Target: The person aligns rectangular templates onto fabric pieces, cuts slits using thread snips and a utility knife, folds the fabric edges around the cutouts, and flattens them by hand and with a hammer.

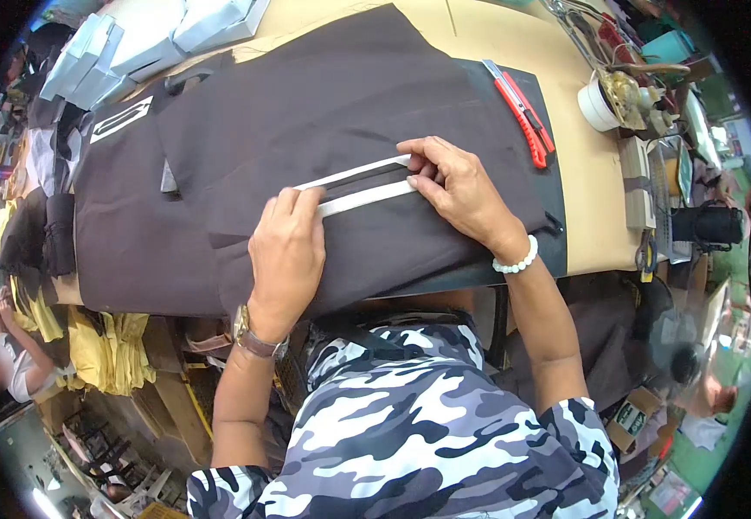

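Observation:
A narrow white frame [367, 199] with a long slot through it lies over the dark cloth [324, 112]. My right hand [458, 186] pinches its right end between thumb and fingers. At the left end, the closed fingers of my left hand [287, 246] grip it and hide that end. Dark cloth shows through the slot. Farther left on the cloth rests a similar white slotted piece [122, 119]. Beyond my right hand, a red utility knife [521, 117] lies on a dark cutting mat [557, 195].
Pale blue boxes [146, 39] sit at the back left of the tan table [596, 212]. On the right are a white cup [598, 105] and scissors [646, 255]. Yellow cloth [112, 350] hangs at the lower left, near another person [29, 368].

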Available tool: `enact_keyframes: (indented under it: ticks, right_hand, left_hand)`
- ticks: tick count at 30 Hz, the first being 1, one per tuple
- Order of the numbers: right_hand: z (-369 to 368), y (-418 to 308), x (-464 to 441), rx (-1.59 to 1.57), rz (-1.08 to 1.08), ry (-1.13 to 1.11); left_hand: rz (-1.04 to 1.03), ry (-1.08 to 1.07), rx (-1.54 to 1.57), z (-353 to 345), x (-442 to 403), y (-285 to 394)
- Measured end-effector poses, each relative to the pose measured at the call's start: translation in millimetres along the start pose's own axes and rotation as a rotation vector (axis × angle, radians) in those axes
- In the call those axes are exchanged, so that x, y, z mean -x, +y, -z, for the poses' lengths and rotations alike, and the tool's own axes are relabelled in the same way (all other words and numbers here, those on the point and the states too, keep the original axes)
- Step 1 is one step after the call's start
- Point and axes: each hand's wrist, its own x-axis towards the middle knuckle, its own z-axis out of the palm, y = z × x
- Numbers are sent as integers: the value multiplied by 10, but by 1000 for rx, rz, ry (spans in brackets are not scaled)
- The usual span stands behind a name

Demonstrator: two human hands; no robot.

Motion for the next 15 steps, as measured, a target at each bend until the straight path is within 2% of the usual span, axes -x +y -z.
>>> enact_keyframes:
  ticks: [3, 7, 10, 13, 15]
  right_hand:
    - [0, -11, 16, -8, -12, -8]
    - [17, -8, 30, -35, -6, -13]
    - [40, 6, 34, -1, 27, -30]
    - [24, 68, 40, 117, 117, -21]
    - [40, 72, 30, 160, 139, -25]
  left_hand:
    - [-143, -41, -69, 4, -249, 113]
    - [-117, -269, 173, -258, -489, 116]
    - [-35, -327, 267, -355, -555, 92]
    - [-47, -339, 245, -390, -564, 86]
    - [-125, -308, 153, -409, -546, 106]
